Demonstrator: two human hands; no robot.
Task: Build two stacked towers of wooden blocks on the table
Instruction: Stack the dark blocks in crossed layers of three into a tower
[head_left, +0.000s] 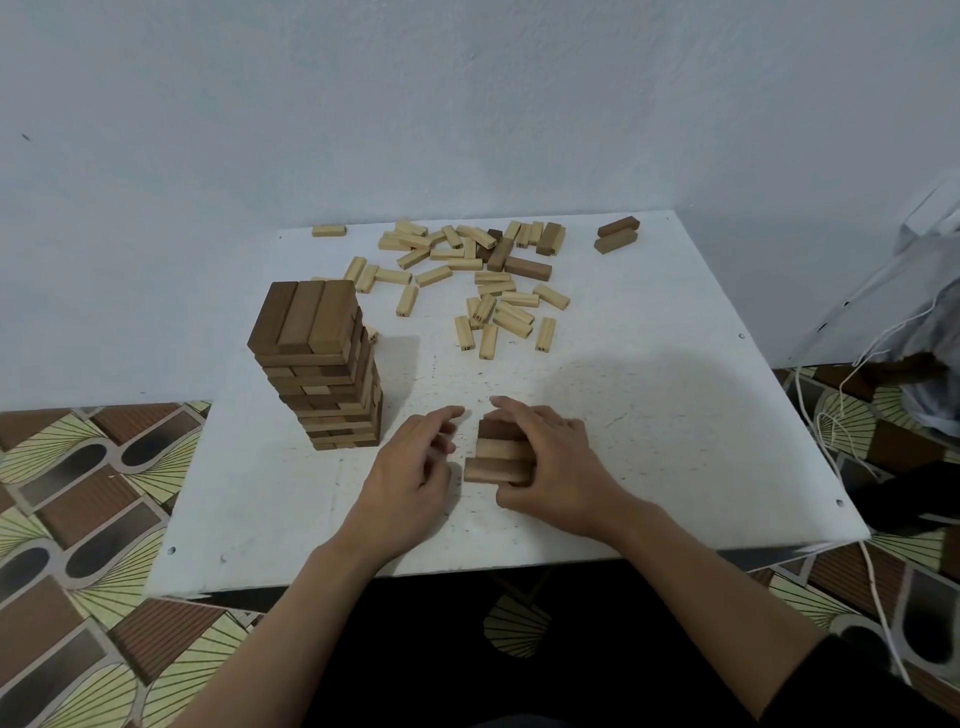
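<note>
Your right hand (545, 457) curls round three blocks (498, 460) lying side by side on the worktop (675, 415). Your left hand (415, 467) sits just beside them, fingers loosely bent, empty. To the left stands a tall tower (322, 364), with loose blocks (467, 275) scattered behind.

Dim, cool indoor light coming from the left, soft grey shadow of the tower (317, 364) falling rightward on the white table (675, 441), a broader faint shadow across mid-table, wide-angle bowing at the edges, mild grain, far loose blocks (467, 270) slightly soft.
</note>
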